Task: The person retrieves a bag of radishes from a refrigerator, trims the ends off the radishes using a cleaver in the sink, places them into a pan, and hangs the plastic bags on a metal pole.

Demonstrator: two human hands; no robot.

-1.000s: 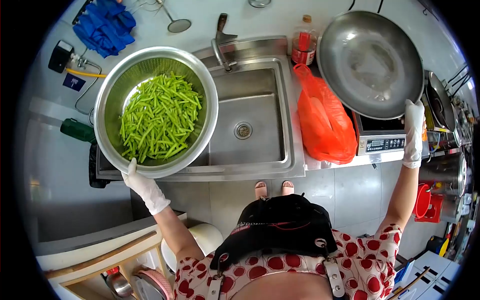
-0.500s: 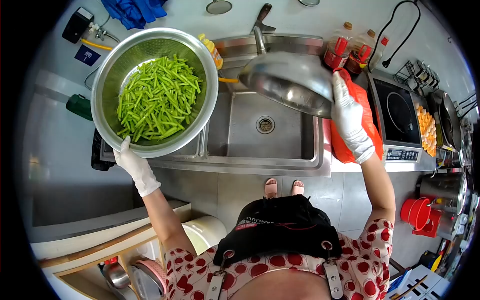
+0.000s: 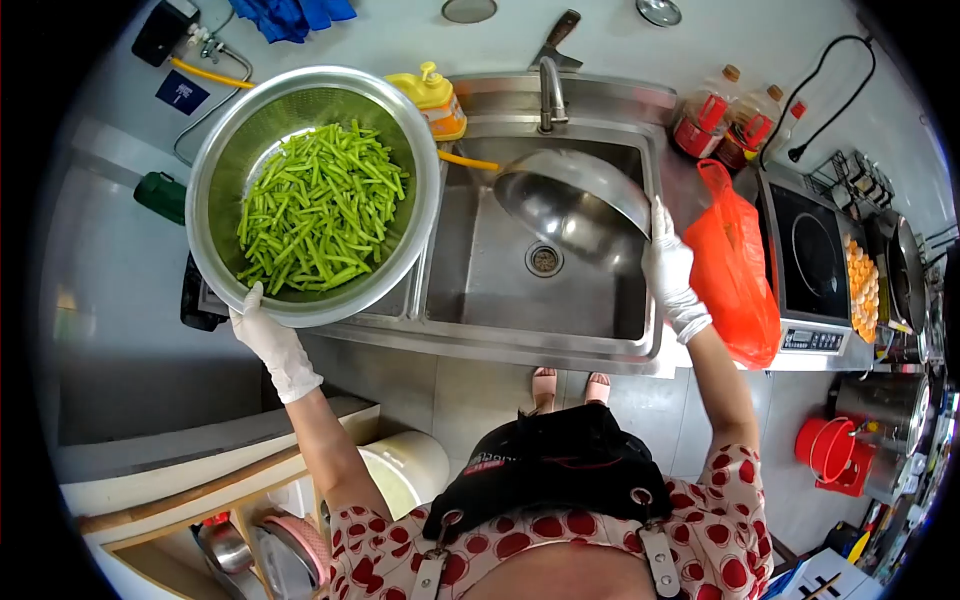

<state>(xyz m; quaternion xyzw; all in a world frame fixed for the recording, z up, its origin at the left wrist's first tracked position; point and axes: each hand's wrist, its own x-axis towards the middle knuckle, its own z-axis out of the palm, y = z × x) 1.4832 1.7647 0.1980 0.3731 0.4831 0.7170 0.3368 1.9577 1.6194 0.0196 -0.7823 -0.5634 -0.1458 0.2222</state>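
Observation:
My left hand (image 3: 272,345), in a white glove, grips the near rim of a large metal colander (image 3: 432,198) with perforated walls. Cut green beans (image 3: 320,205) lie in it. The colander is at the left, over the left part of the sink unit. My right hand (image 3: 672,268), also gloved, holds a steel bowl (image 3: 575,195) by its right edge. The bowl is tilted on its side inside the sink basin (image 3: 480,290), behind the drain (image 3: 544,259). Its inside looks bare, and the thumb side of the right hand's grip is partly hidden.
A faucet (image 3: 551,92) rises behind the bowl, with a yellow soap bottle (image 3: 432,98) to its left. A cleaver (image 3: 556,42) is at the wall. Right of the sink are a red plastic bag (image 3: 735,270), sauce bottles (image 3: 704,118), and an induction cooker (image 3: 808,235).
My right hand has brought the bowl down and nearer, from in front of the faucet into the sink basin. The faucet now shows fully. My left hand keeps its hold on the colander.

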